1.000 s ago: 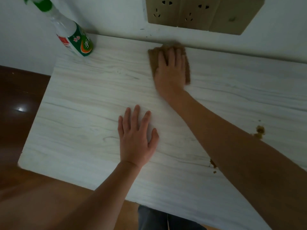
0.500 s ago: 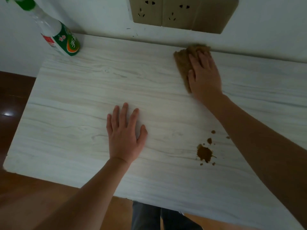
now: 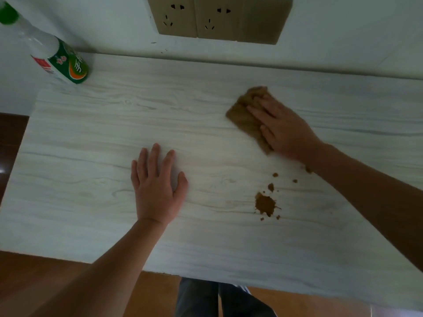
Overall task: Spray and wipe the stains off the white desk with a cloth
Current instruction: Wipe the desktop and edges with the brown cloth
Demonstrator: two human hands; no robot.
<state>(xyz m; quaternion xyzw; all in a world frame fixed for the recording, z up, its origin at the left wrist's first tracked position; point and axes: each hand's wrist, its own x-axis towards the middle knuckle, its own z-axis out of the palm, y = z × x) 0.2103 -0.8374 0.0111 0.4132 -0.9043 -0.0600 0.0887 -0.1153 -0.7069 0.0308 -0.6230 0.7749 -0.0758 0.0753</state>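
The white wood-grain desk (image 3: 80,179) fills the view. My right hand (image 3: 286,129) presses flat on a brown cloth (image 3: 245,120) right of the desk's middle, toward the back. A brown stain (image 3: 265,204) with small splatters lies on the desk below that hand, apart from the cloth. My left hand (image 3: 158,188) rests flat on the desk centre, fingers spread, holding nothing. A spray bottle (image 3: 59,58) with a green label stands at the back left corner.
The wall behind the desk carries a gold socket panel (image 3: 217,17). Dark wooden floor (image 3: 34,282) shows left of and in front of the desk. My legs (image 3: 212,298) are at the desk's front edge.
My right hand slid the cloth rightward along the back of the desk, then pulled it nearer, toward the stain. The left hand stayed planted. The stain came fully into view.
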